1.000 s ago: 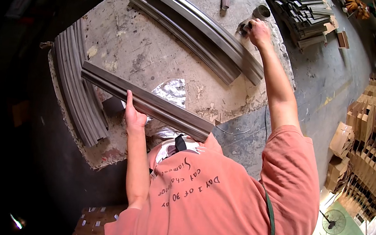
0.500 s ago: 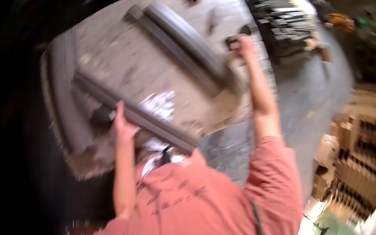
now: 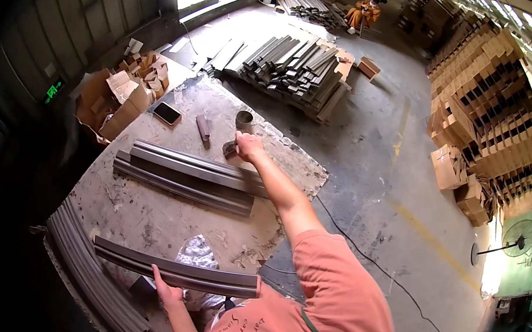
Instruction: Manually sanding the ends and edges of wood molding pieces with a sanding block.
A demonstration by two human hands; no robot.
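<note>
My left hand (image 3: 169, 292) is closed on the near side of a long grey metal profile (image 3: 200, 272), with the index finger laid along it. The strip's right end reaches my shirt. My right arm stretches across the table, and my right hand (image 3: 249, 147) is closed at a small dark object (image 3: 230, 150); what it is does not show clearly. Just beyond that hand stands a small dark round cup (image 3: 244, 120). Two more grey profiles (image 3: 184, 186) lie side by side between my hands. Crumpled silvery foil (image 3: 199, 253) lies behind the held strip.
Long profiles (image 3: 89, 277) line the table's left edge. A phone (image 3: 167, 113) and a short brownish piece (image 3: 203, 128) lie farther back. Beyond are an open carton (image 3: 114, 104), a pile of metal strips (image 3: 291, 66), stacked cardboard (image 3: 497, 121), a floor cable (image 3: 391, 281) and seated people.
The view has swung round and lifted, turning from blurred to sharp. My left hand still grips the profile, and my right hand stays by the cup with the dark object.
</note>
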